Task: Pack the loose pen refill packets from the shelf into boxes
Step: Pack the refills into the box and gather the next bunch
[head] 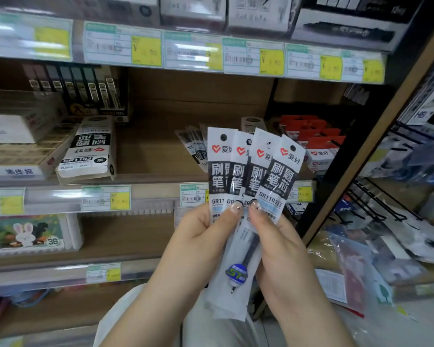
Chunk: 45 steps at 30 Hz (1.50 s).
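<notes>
Several white-and-black pen refill packets point(253, 171) are fanned out upright in front of the middle shelf. My left hand point(198, 236) grips their lower left side with the thumb on the front. My right hand point(278, 246) holds the lower right side, its thumb pressed on the packets. More loose refill packets point(194, 146) lie on the shelf behind the fan. A white-and-black refill box point(88, 149) rests on the same shelf to the left, with its printed text upside down.
Red-topped packets point(313, 139) stand at the shelf's right end. Dark refill boxes point(85, 93) stand at the back left. Price labels point(105, 199) line the shelf edges. A wooden upright point(376, 136) and wire hooks point(376, 204) are on the right.
</notes>
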Each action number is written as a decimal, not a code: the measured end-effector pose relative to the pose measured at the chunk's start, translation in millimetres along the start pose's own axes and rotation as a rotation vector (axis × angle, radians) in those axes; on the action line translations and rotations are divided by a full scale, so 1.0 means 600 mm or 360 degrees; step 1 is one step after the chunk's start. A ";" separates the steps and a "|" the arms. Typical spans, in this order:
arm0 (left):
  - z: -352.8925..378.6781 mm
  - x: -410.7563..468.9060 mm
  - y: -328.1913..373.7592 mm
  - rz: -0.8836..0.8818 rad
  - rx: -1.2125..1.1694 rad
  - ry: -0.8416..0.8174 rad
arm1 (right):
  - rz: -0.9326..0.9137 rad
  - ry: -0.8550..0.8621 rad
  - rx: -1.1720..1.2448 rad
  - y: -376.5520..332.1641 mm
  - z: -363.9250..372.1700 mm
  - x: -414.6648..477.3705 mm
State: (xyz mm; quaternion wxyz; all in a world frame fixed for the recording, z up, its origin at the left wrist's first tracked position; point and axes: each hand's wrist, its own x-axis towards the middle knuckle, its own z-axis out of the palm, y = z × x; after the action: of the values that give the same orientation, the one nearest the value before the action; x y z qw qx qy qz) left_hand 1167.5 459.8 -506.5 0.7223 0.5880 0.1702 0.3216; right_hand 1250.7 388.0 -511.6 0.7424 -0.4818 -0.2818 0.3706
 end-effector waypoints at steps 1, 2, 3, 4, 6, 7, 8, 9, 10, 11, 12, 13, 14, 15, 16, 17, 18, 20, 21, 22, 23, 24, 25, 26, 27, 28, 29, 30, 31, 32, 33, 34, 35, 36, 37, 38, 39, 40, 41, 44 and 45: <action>0.001 0.000 0.001 -0.0015 -0.0042 -0.0033 | -0.0001 -0.0010 -0.0017 0.000 -0.003 0.001; 0.002 0.001 0.001 -0.0029 -0.0081 -0.0051 | -0.0005 -0.0018 -0.0032 -0.001 -0.005 0.003; 0.003 0.001 0.000 -0.0041 -0.0128 -0.0048 | -0.0013 -0.0018 -0.0044 -0.002 -0.007 0.004; 0.004 0.002 -0.002 -0.0049 -0.0175 -0.0030 | -0.0024 -0.0014 -0.0050 -0.002 -0.008 0.005; 0.007 0.003 -0.007 -0.0032 -0.0178 0.0017 | -0.0059 -0.0012 -0.0069 -0.002 -0.009 0.008; 0.009 0.003 -0.009 -0.0013 -0.0133 0.0034 | -0.0080 -0.0016 -0.0088 -0.002 -0.009 0.009; 0.010 0.003 -0.010 0.0005 -0.0087 0.0046 | -0.0100 -0.0018 -0.0110 -0.001 -0.009 0.009; 0.011 0.002 -0.011 0.0018 -0.0056 0.0057 | -0.0116 -0.0014 -0.0132 0.001 -0.010 0.010; 0.012 0.001 -0.012 0.0027 -0.0038 0.0068 | -0.0131 -0.0004 -0.0153 0.002 -0.011 0.010; 0.013 0.001 -0.012 0.0038 -0.0030 0.0074 | -0.0146 0.0005 -0.0170 0.003 -0.012 0.011; 0.014 0.000 -0.012 0.0047 -0.0029 0.0074 | -0.0162 0.0007 -0.0178 0.003 -0.013 0.011; 0.016 -0.001 -0.012 0.0053 -0.0034 0.0071 | -0.0180 0.0002 -0.0183 0.003 -0.013 0.010; 0.017 -0.002 -0.013 0.0053 -0.0042 0.0076 | -0.0196 -0.0006 -0.0186 0.003 -0.013 0.009; 0.018 -0.003 -0.014 0.0048 -0.0053 0.0086 | -0.0208 -0.0013 -0.0190 0.002 -0.013 0.008; 0.018 -0.004 -0.015 0.0040 -0.0067 0.0093 | -0.0214 -0.0017 -0.0195 0.002 -0.012 0.008; 0.018 -0.005 -0.016 0.0034 -0.0090 0.0097 | -0.0220 -0.0016 -0.0198 0.001 -0.012 0.007; 0.019 -0.006 -0.016 0.0022 -0.0123 0.0096 | -0.0224 -0.0012 -0.0197 0.001 -0.012 0.006; 0.020 -0.006 -0.016 -0.0014 -0.0208 0.0094 | -0.0226 0.0006 -0.0186 0.002 -0.014 0.005; 0.020 -0.005 -0.016 -0.0028 -0.0246 0.0096 | -0.0228 0.0017 -0.0179 0.002 -0.014 0.004; 0.021 -0.005 -0.016 -0.0037 -0.0279 0.0101 | -0.0235 0.0022 -0.0163 0.002 -0.014 0.004; 0.022 -0.004 -0.015 -0.0041 -0.0302 0.0109 | -0.0245 0.0024 -0.0142 0.001 -0.013 0.003; 0.023 -0.003 -0.015 -0.0045 -0.0313 0.0117 | -0.0254 0.0024 -0.0123 0.001 -0.012 0.003; 0.024 -0.003 -0.014 -0.0043 -0.0309 0.0128 | -0.0262 0.0027 -0.0111 0.000 -0.012 0.003; 0.026 -0.004 -0.012 -0.0041 -0.0306 0.0134 | -0.0269 0.0036 -0.0103 0.001 -0.012 0.003; 0.026 -0.003 -0.013 -0.0032 -0.0295 0.0143 | -0.0275 0.0045 -0.0098 0.001 -0.012 0.003; 0.026 -0.003 -0.012 -0.0022 -0.0272 0.0153 | -0.0276 0.0052 -0.0095 0.001 -0.012 0.004; 0.026 -0.002 -0.013 -0.0022 -0.0245 0.0183 | -0.0270 0.0053 -0.0083 0.002 -0.012 0.004; 0.027 -0.002 -0.013 -0.0038 -0.0245 0.0221 | -0.0258 0.0052 -0.0054 0.002 -0.013 0.004; 0.026 -0.004 -0.015 -0.0063 -0.0280 0.0278 | -0.0247 0.0057 -0.0020 0.002 -0.014 0.004; 0.024 -0.003 -0.015 -0.0109 -0.0364 0.0317 | -0.0239 0.0070 0.0003 0.002 -0.014 0.003; 0.024 -0.007 -0.016 -0.0166 -0.0476 0.0339 | -0.0235 0.0085 0.0008 0.002 -0.015 0.003; 0.023 -0.001 -0.010 -0.0216 -0.0554 0.0343 | -0.0230 0.0100 0.0002 0.002 -0.016 0.002; 0.024 0.002 -0.007 -0.0253 -0.0555 0.0368 | -0.0224 0.0111 -0.0007 0.001 -0.017 0.001; 0.023 0.004 -0.005 -0.0288 -0.0467 0.0414 | -0.0218 0.0115 -0.0015 0.001 -0.017 0.000; 0.020 0.008 -0.008 -0.0305 -0.0308 0.0464 | -0.0215 0.0112 -0.0020 0.001 -0.018 -0.001; 0.019 0.008 -0.009 -0.0306 -0.0150 0.0514 | -0.0215 0.0105 -0.0024 0.000 -0.018 -0.002; 0.018 0.007 -0.009 -0.0266 -0.0033 0.0526 | -0.0219 0.0100 -0.0029 -0.001 -0.018 -0.003; 0.021 0.002 -0.008 -0.0210 0.0021 0.0505 | -0.0224 0.0098 -0.0037 -0.001 -0.018 -0.004; 0.022 -0.004 -0.006 -0.0190 0.0015 0.0478 | -0.0230 0.0102 -0.0045 -0.002 -0.018 -0.005; 0.022 -0.012 -0.009 -0.0168 -0.0067 0.0456 | -0.0256 0.0117 -0.0064 -0.003 -0.017 -0.006; 0.023 -0.015 -0.012 -0.0147 -0.0134 0.0461 | -0.0261 0.0118 -0.0064 -0.003 -0.016 -0.006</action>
State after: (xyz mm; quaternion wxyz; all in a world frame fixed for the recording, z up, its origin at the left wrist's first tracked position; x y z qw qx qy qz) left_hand 1171.6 443.0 -511.0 0.7283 0.4961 0.2859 0.3764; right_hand 1256.8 379.5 -513.8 0.7703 -0.4853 -0.3001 0.2847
